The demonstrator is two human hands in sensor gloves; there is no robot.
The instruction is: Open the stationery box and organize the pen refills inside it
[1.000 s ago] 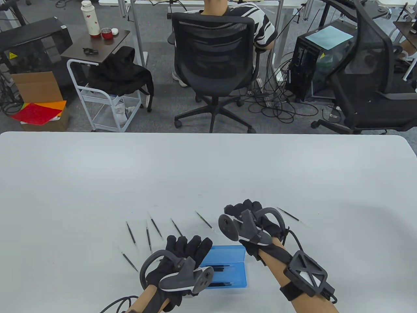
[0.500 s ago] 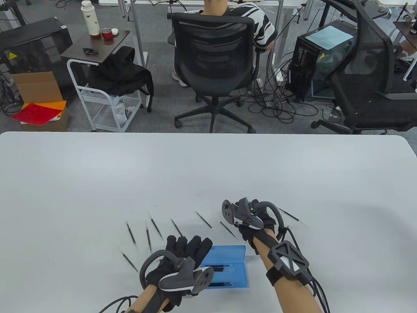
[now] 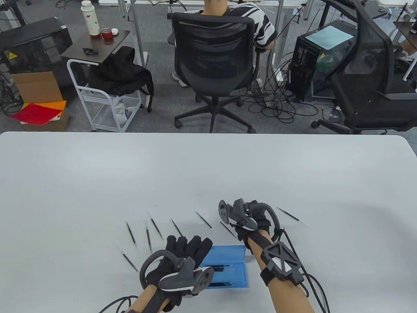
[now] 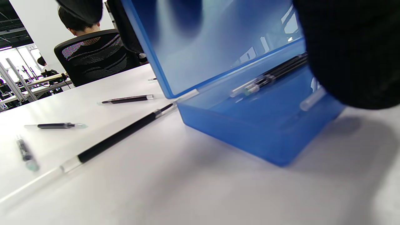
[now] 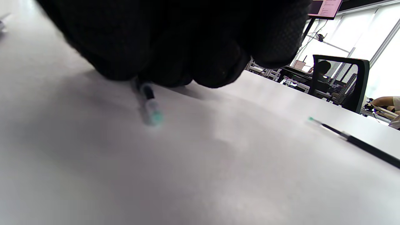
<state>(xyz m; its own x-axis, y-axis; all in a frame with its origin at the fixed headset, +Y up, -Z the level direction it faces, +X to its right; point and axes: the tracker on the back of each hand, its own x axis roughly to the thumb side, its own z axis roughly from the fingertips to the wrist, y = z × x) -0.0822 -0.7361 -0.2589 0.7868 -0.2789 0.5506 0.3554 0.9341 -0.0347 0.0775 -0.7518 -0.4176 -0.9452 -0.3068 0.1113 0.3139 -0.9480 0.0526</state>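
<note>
The blue stationery box lies open near the table's front edge, with several black pen refills inside. My left hand lays straight fingers against the raised lid, which stands upright over the base. My right hand is just behind the box, knuckles up. Its fingertips pinch the end of a pen refill that lies on the table.
Several loose refills fan out on the white table left of the box, one close to the box corner. Another refill lies right of my right hand. A person sits in a black office chair beyond the far edge.
My right hand turned palm-down and dropped slightly left onto the refill behind the box. The left hand and the lid have stayed put.
</note>
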